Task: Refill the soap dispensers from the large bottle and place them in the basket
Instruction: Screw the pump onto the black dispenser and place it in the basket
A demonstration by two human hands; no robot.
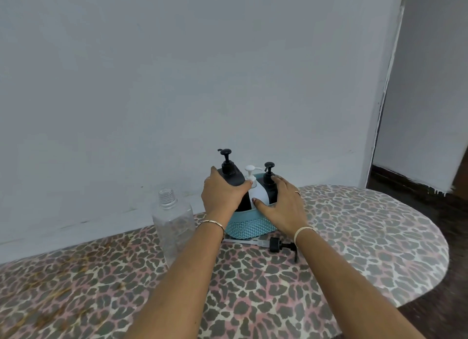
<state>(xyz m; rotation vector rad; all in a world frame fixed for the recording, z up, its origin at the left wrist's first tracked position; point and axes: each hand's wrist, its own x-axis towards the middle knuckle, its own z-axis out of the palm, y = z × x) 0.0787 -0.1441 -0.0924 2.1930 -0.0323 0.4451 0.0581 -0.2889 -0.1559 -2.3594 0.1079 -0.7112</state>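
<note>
A teal woven basket (249,227) stands on the leopard-print table near the wall. Three dispensers stand in it: a tall black one (231,172) at the left, a white one (257,191) in the middle, a smaller black one (269,179) at the right. My left hand (222,194) grips the tall black dispenser, fingers and thumb curled round its body. My right hand (283,207) rests over the basket's right side with its fingers against the small black dispenser and its thumb on the white one. The large clear bottle (173,222) stands uncapped left of the basket and looks empty.
A black pump head with its tube (274,244) lies on the table just in front of the basket. The wall runs close behind the basket. The table (367,232) curves off at the right, with dark floor and a doorway beyond.
</note>
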